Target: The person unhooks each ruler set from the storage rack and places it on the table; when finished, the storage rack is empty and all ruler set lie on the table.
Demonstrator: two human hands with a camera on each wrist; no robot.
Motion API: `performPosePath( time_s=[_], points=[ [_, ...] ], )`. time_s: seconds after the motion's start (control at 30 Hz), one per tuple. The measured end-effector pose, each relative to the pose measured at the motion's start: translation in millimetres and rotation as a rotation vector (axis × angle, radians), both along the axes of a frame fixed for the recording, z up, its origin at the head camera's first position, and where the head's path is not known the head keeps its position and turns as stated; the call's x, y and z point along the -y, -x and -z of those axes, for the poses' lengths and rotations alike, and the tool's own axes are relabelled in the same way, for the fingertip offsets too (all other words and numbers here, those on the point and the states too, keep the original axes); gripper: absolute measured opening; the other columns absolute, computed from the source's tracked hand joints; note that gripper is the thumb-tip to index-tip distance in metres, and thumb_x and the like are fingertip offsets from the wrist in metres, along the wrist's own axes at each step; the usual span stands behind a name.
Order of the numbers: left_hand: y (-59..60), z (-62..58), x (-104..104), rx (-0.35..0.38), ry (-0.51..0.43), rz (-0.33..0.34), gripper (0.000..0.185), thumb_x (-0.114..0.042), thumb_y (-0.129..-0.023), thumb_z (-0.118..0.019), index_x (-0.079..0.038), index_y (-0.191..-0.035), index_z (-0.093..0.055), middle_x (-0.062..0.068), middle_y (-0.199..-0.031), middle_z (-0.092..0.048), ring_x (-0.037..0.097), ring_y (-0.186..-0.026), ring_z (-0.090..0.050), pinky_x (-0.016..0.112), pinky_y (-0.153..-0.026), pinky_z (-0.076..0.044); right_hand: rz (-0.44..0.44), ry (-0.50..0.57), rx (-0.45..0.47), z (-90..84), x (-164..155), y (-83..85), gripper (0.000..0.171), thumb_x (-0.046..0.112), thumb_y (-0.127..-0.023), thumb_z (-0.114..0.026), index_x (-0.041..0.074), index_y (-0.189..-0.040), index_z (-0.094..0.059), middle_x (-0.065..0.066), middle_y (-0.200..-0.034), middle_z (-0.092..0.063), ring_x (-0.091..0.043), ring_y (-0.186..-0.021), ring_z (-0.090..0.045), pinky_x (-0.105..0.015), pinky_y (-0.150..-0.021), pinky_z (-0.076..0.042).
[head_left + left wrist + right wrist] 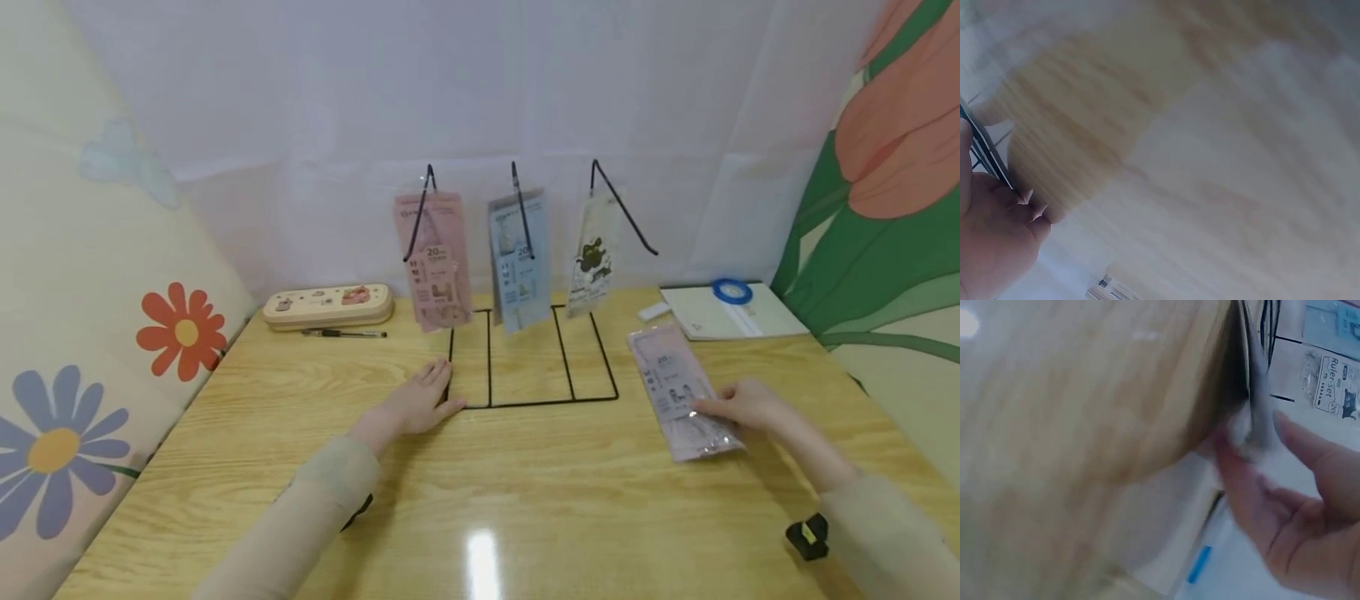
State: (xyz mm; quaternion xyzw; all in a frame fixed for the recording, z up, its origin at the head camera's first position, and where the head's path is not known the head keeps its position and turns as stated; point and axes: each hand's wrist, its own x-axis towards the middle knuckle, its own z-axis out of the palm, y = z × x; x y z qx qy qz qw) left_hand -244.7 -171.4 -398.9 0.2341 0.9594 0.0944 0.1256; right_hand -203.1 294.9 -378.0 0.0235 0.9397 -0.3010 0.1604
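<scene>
In the middle of the head view a black wire rack stands on the wooden table, its flat base frame lying on the tabletop and three hooks rising at the back. The left hand, just left of centre, lies flat with relaxed fingers on the near left corner of that base, seemingly to keep the light rack from sliding or tipping. The right hand, at centre right, pinches the near end of a pink packet that lies flat on the table to the right of the rack; the right wrist view shows fingers and thumb closing on its thin edge, the grip one takes to lift a flat thing off a surface. Three packets hang from the hooks: a pink one, a blue one and a pale one. At upper left lie a pencil case and a pen; at upper right, a notebook with a blue tape roll.
</scene>
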Motion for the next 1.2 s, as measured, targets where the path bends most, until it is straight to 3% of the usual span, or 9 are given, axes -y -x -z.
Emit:
performPosePath(
  time_s=[0.07, 0.17, 0.27, 0.37, 0.47, 0.6, 0.77, 0.93, 1.2],
  points=[
    [-0.2, -0.7, 1, -0.001, -0.001, -0.005, 0.072, -0.040, -0.101, -0.038, 0.011, -0.146, -0.013, 0.028, -0.154, -0.008, 0.044, -0.143, -0.009, 0.051, -0.118, -0.015, -0.008, -0.053, -0.044, -4.8, 3, 1.6, 0.043, 0.038, -0.088, -0.064, 0.003, -0.065, -0.055, -0.004, -0.059, -0.051, -0.016, -0.056, -0.049, -0.026, -0.050, -0.042],
    [0.0, -1.9, 2, -0.004, 0.004, -0.003, 0.072, -0.040, -0.101, -0.038, 0.011, -0.146, -0.014, 0.029, -0.154, -0.009, 0.044, -0.143, -0.010, 0.051, -0.118, -0.015, -0.053, -0.104, -0.145, -14.0, 8, 5.8, 0.054, 0.039, -0.090, -0.061, -0.015, -0.098, -0.060, -0.029, -0.088, -0.064, -0.039, -0.079, -0.062, -0.041, -0.066, -0.055],
    [-0.2, -3.1, 2, -0.006, -0.003, -0.002, 0.071, -0.039, -0.101, -0.038, 0.012, -0.145, -0.015, 0.030, -0.154, -0.010, 0.044, -0.142, -0.011, 0.052, -0.117, -0.016, -0.122, -0.058, -0.220, -19.7, 16, 14.7, 0.072, 0.041, -0.093, -0.057, -0.016, -0.133, -0.039, -0.039, -0.127, -0.047, -0.053, -0.115, -0.048, -0.058, -0.090, -0.047],
    [-0.4, -3.5, 3, -0.009, -0.002, -0.002, 0.070, -0.038, -0.101, -0.038, 0.012, -0.145, -0.015, 0.030, -0.153, -0.010, 0.045, -0.142, -0.011, 0.053, -0.117, -0.016, -0.161, 0.074, -0.253, -19.1, 25, 28.9, 0.077, 0.041, -0.094, -0.055, -0.009, -0.143, -0.025, -0.034, -0.141, -0.035, -0.051, -0.128, -0.037, -0.061, -0.103, -0.036],
    [-0.7, -3.4, 3, -0.012, 0.005, -0.003, 0.070, -0.038, -0.101, -0.038, 0.012, -0.145, -0.015, 0.030, -0.153, -0.010, 0.045, -0.142, -0.011, 0.052, -0.117, -0.016, -0.147, 0.212, -0.240, -17.7, 36, 46.5, 0.082, 0.042, -0.093, -0.057, -0.002, -0.149, -0.016, -0.028, -0.150, -0.024, -0.047, -0.136, -0.026, -0.060, -0.109, -0.027],
    [-1.7, -3.1, 3, -0.002, 0.001, -0.002, 0.070, -0.038, -0.101, -0.038, 0.012, -0.145, -0.015, 0.030, -0.153, -0.010, 0.044, -0.142, -0.011, 0.052, -0.117, -0.016, -0.116, 0.312, -0.231, -17.9, 54, 69.8, 0.087, 0.042, -0.091, -0.060, 0.003, -0.151, -0.011, -0.023, -0.154, -0.019, -0.043, -0.141, -0.021, -0.057, -0.114, -0.022],
    [-2.5, -1.8, 1, -0.008, -0.005, 0.003, 0.070, -0.037, -0.101, -0.038, 0.012, -0.145, -0.016, 0.030, -0.153, -0.012, 0.044, -0.143, -0.012, 0.052, -0.117, -0.016, -0.132, 0.350, -0.258, -17.3, 75, 89.8, 0.087, 0.040, -0.091, -0.061, 0.003, -0.151, -0.010, -0.022, -0.155, -0.017, -0.040, -0.142, -0.019, -0.054, -0.116, -0.020],
    [-1.9, -0.3, 1, -0.010, -0.015, 0.001, 0.070, -0.037, -0.101, -0.039, 0.012, -0.145, -0.016, 0.030, -0.153, -0.012, 0.044, -0.143, -0.012, 0.052, -0.117, -0.016, -0.065, 0.341, -0.238, -18.7, 93, 104.9, 0.093, 0.045, -0.089, -0.060, 0.011, -0.153, -0.002, -0.013, -0.159, -0.010, -0.035, -0.145, -0.012, -0.054, -0.116, -0.017],
    [-0.7, 0.4, 1, -0.008, -0.006, 0.000, 0.070, -0.039, -0.101, -0.038, 0.011, -0.146, -0.016, 0.029, -0.154, -0.011, 0.043, -0.143, -0.011, 0.051, -0.118, -0.016, 0.025, 0.524, -0.247, -28.8, 110, 122.3, 0.090, 0.033, -0.089, -0.064, 0.014, -0.153, -0.003, -0.010, -0.159, -0.012, -0.028, -0.147, -0.011, -0.050, -0.118, -0.016]
  ],
)
